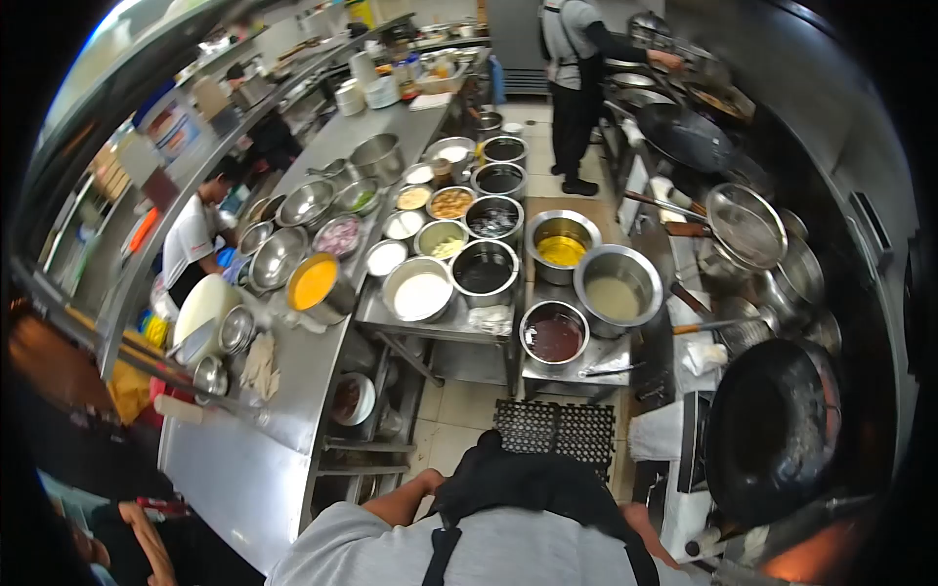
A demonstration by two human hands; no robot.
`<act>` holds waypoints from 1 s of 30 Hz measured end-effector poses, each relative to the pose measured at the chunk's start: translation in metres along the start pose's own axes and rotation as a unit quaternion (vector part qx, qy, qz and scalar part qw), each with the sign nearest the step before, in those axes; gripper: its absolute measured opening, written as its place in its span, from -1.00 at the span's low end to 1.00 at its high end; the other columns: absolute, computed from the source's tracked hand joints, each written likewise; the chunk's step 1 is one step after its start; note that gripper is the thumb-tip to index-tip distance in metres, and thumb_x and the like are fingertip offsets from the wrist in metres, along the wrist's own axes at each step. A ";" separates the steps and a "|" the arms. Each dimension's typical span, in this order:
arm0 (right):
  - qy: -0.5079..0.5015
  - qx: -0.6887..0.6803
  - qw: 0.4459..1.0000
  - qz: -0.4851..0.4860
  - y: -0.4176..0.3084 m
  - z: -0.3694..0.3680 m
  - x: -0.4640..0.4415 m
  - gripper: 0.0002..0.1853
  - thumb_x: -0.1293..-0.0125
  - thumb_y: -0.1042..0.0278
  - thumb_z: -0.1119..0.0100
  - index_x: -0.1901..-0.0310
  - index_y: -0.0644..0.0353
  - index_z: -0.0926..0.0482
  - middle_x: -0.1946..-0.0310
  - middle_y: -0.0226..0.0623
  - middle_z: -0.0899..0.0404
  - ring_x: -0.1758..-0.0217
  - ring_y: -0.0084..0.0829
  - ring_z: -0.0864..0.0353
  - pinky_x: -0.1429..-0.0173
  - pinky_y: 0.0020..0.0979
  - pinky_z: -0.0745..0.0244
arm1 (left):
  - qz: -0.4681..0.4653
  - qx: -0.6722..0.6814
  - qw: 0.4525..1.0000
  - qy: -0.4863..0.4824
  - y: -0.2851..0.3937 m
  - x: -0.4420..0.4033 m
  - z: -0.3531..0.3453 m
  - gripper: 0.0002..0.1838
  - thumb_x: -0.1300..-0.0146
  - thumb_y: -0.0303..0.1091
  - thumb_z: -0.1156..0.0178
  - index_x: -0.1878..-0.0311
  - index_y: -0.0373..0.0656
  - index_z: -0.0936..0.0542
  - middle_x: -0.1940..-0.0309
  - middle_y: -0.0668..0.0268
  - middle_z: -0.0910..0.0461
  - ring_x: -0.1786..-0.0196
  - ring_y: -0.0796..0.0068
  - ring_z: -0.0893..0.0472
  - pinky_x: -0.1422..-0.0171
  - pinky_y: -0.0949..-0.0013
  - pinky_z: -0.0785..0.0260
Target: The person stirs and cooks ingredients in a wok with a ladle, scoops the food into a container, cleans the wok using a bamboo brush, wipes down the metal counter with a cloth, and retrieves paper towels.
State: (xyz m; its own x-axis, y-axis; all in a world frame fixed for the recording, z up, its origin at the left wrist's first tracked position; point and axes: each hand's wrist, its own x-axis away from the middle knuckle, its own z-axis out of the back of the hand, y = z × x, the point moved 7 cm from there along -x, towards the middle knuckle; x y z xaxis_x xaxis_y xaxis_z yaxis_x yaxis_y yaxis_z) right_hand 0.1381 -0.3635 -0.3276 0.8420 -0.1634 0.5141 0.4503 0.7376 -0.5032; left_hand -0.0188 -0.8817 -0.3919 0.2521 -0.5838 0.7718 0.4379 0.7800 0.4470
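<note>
My left hand (427, 481) hangs low beside my black apron (528, 493), with the steel counter to its left. Its fingers are too small and partly hidden, so I cannot make out a grip. On the other side, my right hand (637, 518) is at the apron's edge, near the stove side and the big black wok (777, 435); its fingers do not show clearly. Ahead of me stand a pot of dark red liquid (555, 334), a wide pot of cloudy liquid (616, 295) and a pot of yellow oil (562, 250), all apart from my hands.
Several sauce pots and a bowl of white powder (418, 295) crowd the middle table. A pot of orange liquid (315, 283) is on the left counter (234, 469). Strainers (747, 225) lie at right. A black mat (555, 430) covers the floor; a co-worker (576, 88) stands by the stove.
</note>
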 end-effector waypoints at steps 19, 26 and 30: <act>-0.069 -0.192 0.929 -0.308 0.057 -0.100 0.119 -0.60 -0.25 0.04 0.01 0.49 0.20 -0.62 0.67 -0.18 -0.58 0.63 -0.33 -0.62 0.39 -0.32 -0.56 | 0.075 0.106 0.986 0.108 0.084 -0.013 0.167 -0.51 -0.11 0.01 -0.13 0.20 -0.29 -0.67 0.15 0.01 -0.64 0.05 0.07 -0.61 -0.08 0.22 -0.40; -0.107 -0.243 0.882 -0.389 0.064 -0.096 0.124 -0.65 -0.25 0.08 -0.10 0.49 0.19 -0.60 0.53 -0.18 -0.60 0.55 -0.28 -0.55 0.47 -0.27 -0.47 | 0.244 0.141 0.925 0.254 0.060 0.012 0.150 -0.32 -0.13 0.15 -0.09 -0.08 -0.28 -0.53 -0.11 -0.10 -0.48 -0.15 -0.04 -0.48 -0.27 0.16 -0.30; -0.094 -0.187 0.930 -0.302 0.031 -0.043 0.072 -0.68 -0.22 0.09 -0.11 0.43 0.20 -0.61 0.47 -0.13 -0.60 0.47 -0.22 -0.56 0.39 -0.24 -0.48 | 0.093 0.448 0.864 0.209 0.006 -0.026 0.020 -0.23 -0.25 0.28 0.07 -0.17 -0.31 -0.45 -0.13 -0.03 -0.47 -0.12 0.11 -0.52 -0.24 0.19 -0.34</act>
State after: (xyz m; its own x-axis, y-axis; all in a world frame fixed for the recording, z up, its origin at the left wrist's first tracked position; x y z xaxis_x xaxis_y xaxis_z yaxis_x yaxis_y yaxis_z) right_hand 0.2252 -0.3809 -0.3363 0.3514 -0.3309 0.8758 0.9255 0.2637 -0.2717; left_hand -0.0395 -0.8572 -0.3999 0.6180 -0.3147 0.7205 -0.4401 0.6209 0.6487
